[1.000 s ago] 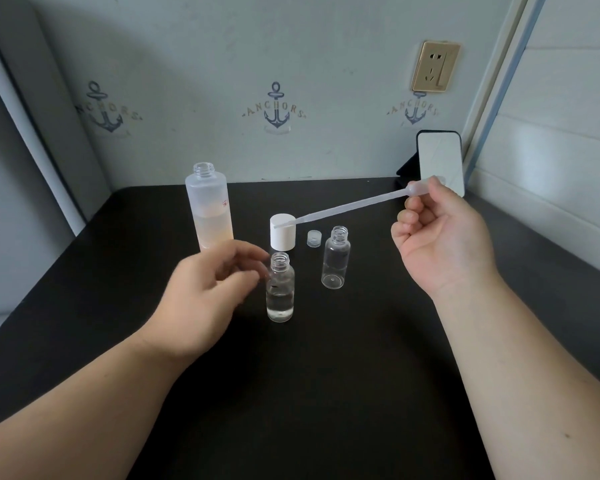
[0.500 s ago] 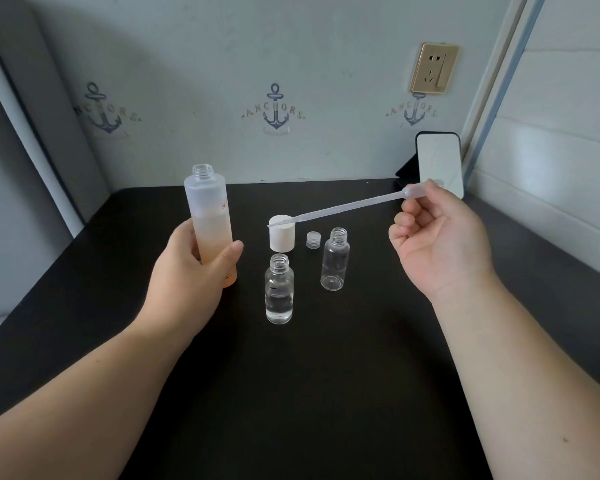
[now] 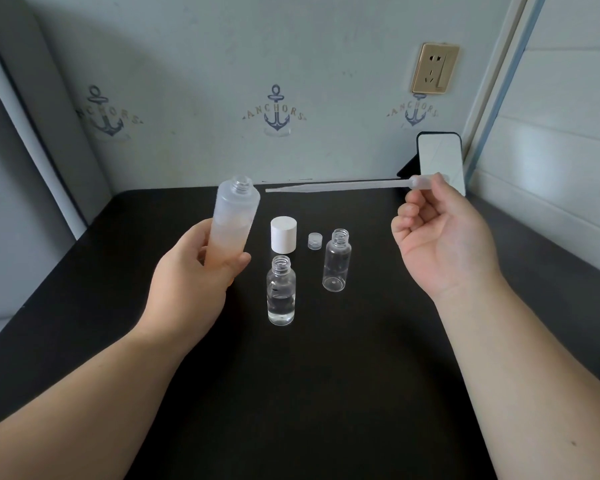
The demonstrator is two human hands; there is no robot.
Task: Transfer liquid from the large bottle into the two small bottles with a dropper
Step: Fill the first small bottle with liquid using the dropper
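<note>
A: Any writing to read here?

B: Only on the back wall. The middle anchor emblem carries the word "ANCHORS" in an arc across its shank, plain to read.

A: And the other two?

B: The right anchor emblem, just under the wall socket, shows the same "ANCHORS". The left anchor emblem is dimmer; its first letter is hard to make out, the rest reads "NCHORS".

A: The bottles, the caps?

B: No readable text on them
</note>
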